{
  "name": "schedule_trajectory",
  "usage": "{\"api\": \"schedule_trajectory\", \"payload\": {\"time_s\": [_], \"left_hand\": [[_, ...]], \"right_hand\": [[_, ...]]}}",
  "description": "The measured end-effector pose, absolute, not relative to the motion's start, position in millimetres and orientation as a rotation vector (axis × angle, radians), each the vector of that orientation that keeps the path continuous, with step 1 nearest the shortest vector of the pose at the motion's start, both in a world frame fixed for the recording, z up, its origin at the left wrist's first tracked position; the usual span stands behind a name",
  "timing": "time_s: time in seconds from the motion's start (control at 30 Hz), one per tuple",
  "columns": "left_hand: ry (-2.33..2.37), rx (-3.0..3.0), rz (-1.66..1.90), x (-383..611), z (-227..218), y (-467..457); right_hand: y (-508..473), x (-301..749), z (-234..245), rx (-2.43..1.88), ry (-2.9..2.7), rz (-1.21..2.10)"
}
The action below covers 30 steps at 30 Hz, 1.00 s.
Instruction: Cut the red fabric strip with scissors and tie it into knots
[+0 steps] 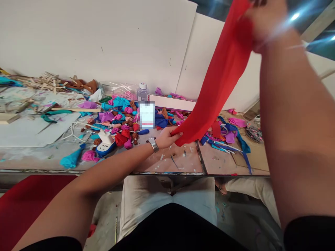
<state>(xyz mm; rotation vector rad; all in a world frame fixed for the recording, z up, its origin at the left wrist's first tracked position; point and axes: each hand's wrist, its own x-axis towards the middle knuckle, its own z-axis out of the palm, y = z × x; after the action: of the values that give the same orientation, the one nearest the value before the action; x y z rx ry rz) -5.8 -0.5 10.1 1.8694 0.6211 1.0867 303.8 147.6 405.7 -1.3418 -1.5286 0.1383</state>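
A long strip of red fabric (213, 89) stretches on a slant between my two hands, above the table. My left hand (167, 137), with a silver watch on its wrist, pinches the strip's lower end just over the tabletop. High at the upper right, my right hand (267, 26) is closed around the upper part of the same strip; motion blurs it and the frame's top edge cuts it off. Something dark shows at its fingers, too little to name. Below the strip lie scraps of coloured fabric and small twisted fabric pieces (124, 120).
A clear bottle (142, 92) stands behind a blurred-out bright screen (147, 115). Left of them are a blue-and-white power strip (106, 144), green-handled pliers (49, 116) and a heap of wooden sticks (44, 82). White boards (99, 38) rise behind the table. Another person's leg (251, 188) is at the right.
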Motion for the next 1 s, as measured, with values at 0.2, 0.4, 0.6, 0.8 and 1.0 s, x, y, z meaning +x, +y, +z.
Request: {"api": "schedule_trajectory", "payload": {"time_s": [0.2,0.4,0.6,0.8,1.0], "left_hand": [[0.614,1.646,0.955,-1,4,5],[0.769,1.195,0.905,4,-7,11],[0.916,1.093,0.957,7,-16,15],[0.862,1.185,0.878,4,-12,8],[0.858,1.319,0.882,-2,-1,4]], "right_hand": [[146,235,297,-1.617,-1.507,0.258],[213,256,238,-1.683,-1.529,0.207],[227,285,175,-1.944,-1.656,-0.024],[218,308,128,-2.243,-1.752,0.139],[187,302,105,-2.188,-1.665,0.366]]}}
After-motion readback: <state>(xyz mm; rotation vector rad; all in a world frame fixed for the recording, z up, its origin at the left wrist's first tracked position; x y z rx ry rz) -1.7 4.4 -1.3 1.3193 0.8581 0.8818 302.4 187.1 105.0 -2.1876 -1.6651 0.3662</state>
